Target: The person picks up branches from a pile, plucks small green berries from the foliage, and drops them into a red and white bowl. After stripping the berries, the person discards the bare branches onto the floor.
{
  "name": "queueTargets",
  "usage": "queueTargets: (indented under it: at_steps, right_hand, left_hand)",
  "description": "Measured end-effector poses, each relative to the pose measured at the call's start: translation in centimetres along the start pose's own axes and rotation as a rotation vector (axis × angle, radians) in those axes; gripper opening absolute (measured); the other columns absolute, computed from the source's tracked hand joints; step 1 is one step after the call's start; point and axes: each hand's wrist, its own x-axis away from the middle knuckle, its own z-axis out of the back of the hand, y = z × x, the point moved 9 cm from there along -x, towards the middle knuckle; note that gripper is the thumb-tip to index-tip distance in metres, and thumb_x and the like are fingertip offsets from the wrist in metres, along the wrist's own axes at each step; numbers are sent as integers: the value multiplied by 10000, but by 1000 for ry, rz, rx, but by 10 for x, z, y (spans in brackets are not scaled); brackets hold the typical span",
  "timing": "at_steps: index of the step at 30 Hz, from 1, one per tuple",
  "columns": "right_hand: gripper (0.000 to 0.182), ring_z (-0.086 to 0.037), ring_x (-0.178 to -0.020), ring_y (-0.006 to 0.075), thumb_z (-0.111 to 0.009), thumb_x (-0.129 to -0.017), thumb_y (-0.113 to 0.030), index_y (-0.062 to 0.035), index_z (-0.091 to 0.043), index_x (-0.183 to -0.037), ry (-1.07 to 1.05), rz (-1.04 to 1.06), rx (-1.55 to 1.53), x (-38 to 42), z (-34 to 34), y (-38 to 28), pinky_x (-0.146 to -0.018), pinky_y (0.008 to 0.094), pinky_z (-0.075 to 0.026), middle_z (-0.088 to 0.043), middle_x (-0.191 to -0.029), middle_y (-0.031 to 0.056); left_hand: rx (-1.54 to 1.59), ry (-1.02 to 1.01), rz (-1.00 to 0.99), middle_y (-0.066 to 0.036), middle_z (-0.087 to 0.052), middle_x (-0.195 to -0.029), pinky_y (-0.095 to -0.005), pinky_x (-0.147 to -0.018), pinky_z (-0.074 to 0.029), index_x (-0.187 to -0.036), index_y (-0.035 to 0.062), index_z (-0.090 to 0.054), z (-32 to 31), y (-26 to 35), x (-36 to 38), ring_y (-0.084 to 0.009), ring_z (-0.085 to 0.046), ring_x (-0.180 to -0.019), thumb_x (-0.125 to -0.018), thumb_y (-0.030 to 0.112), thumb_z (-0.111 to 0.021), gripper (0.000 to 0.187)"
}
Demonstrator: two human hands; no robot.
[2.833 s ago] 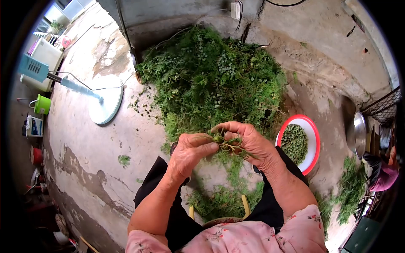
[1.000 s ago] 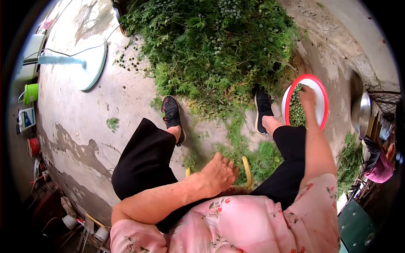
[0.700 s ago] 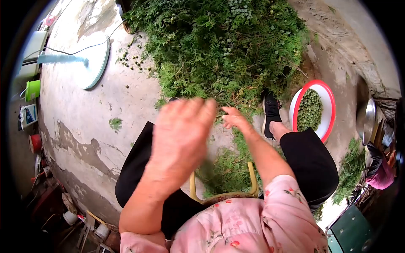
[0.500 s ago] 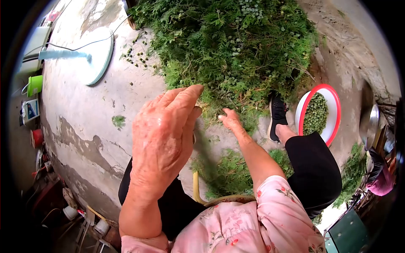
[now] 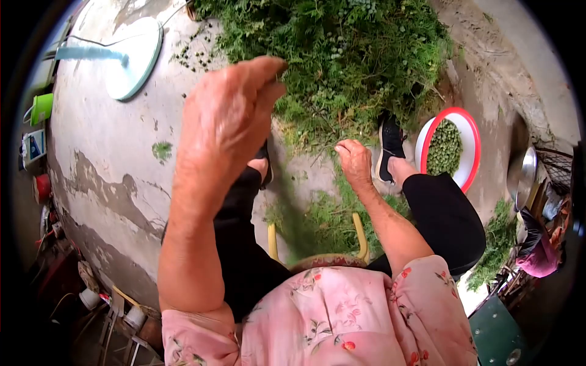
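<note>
My left hand (image 5: 229, 113) is raised close to the camera, back of the hand upward. Its fingers are bent, with a gap between the fingertips and the thumb, and nothing shows between them. The hand overlaps the near left edge of a large heap of green conifer branches (image 5: 342, 67) with small pale cones. Lower and to the right is my right hand (image 5: 355, 163), over the floor just short of the heap. Its fingers are drawn together; I cannot tell what is in them. Loose green sprigs (image 5: 329, 219) lie on the floor between my legs.
A white basin with a red rim (image 5: 473, 137) stands tilted at the right, filled with small green cones (image 5: 445, 148). A round pale-blue stand base (image 5: 137, 58) is at the upper left. A green bucket (image 5: 42, 108) stands far left. A metal bowl (image 5: 526, 177) is far right.
My left hand has risen away from the front of the heap. My right hand has drawn back toward me and its fingers have closed together. The whole view has shifted slightly.
</note>
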Motion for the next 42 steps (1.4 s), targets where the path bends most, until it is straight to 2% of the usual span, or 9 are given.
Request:
queueTargets:
  at_steps: [3,14,16,18,19,21,24,35,42]
  right_hand:
    - [115,-552,-735,366,-559,-770,-165,-57,-596,-778,-16,-18,139,27,5,11,-636,438,-434,-570,-765,165]
    - [109,-554,-716,330,-509,-776,-103,-71,-585,-847,-113,183,223,64,-23,15,-628,421,-444,-569,-770,125]
    - [110,-587,-736,290,-496,-766,-74,-41,-598,-790,-326,82,397,99,-49,29,-626,375,-485,-598,-780,111]
    - [168,-601,-779,291,-470,-774,-83,-44,-629,-815,-1073,106,550,193,-120,79,-686,369,-499,-612,-820,143]
    - [176,-609,-823,306,-487,-762,-75,-33,-645,-826,-1199,-176,417,225,-115,89,-742,367,-500,-617,-853,180]
    - [164,-608,-860,321,-513,-745,-33,8,-639,-841,-1322,-55,431,260,-120,85,-790,376,-491,-619,-886,197]
    - [168,-604,-848,339,-550,-729,-36,8,-634,-868,-1304,-33,424,219,-117,51,-772,397,-487,-618,-897,201]
    - [262,-545,-869,375,-570,-736,-25,-23,-591,-996,-74,-110,198,16,-64,90,-776,388,-452,-572,-936,173]
    - [237,-532,-849,369,-562,-793,-91,16,-549,-1004,158,-168,114,-32,-61,67,-713,421,-429,-534,-971,199]
  left_hand:
    - [100,2,15,-75,-665,-900,-235,-727,-468,-1052,28,-617,-5,-10,-2,-108,-606,-821,-825,91,-582,238]
    - [157,-86,-8,-68,-647,-896,-260,-762,-435,-1046,41,-618,-16,0,3,-128,-580,-850,-822,184,-588,268]
    - [181,-139,27,-62,-647,-882,-252,-756,-437,-1047,33,-615,-23,-3,4,-116,-574,-835,-821,179,-589,270]
    - [152,-159,14,-55,-647,-870,-251,-747,-440,-1051,22,-609,-25,-1,2,-103,-566,-816,-821,170,-588,274]
    - [113,-151,-12,-50,-647,-864,-253,-740,-441,-1054,15,-605,-27,-1,3,-96,-561,-804,-821,163,-586,277]
    - [32,-122,-117,-113,-642,-861,-281,-710,-450,-1052,-7,-586,-27,9,3,-143,-588,-772,-804,132,-568,285]
    - [-6,-140,-140,-148,-635,-855,-288,-707,-452,-1029,-11,-590,-29,12,3,-183,-601,-773,-798,117,-557,266]
    - [148,-127,41,-157,-644,-907,-278,-767,-451,-1041,-22,-586,-19,-10,1,-190,-613,-847,-792,39,-543,260]
    - [200,-123,126,-151,-646,-910,-274,-787,-450,-1044,-35,-582,-10,-14,-7,-182,-611,-877,-788,20,-546,264]
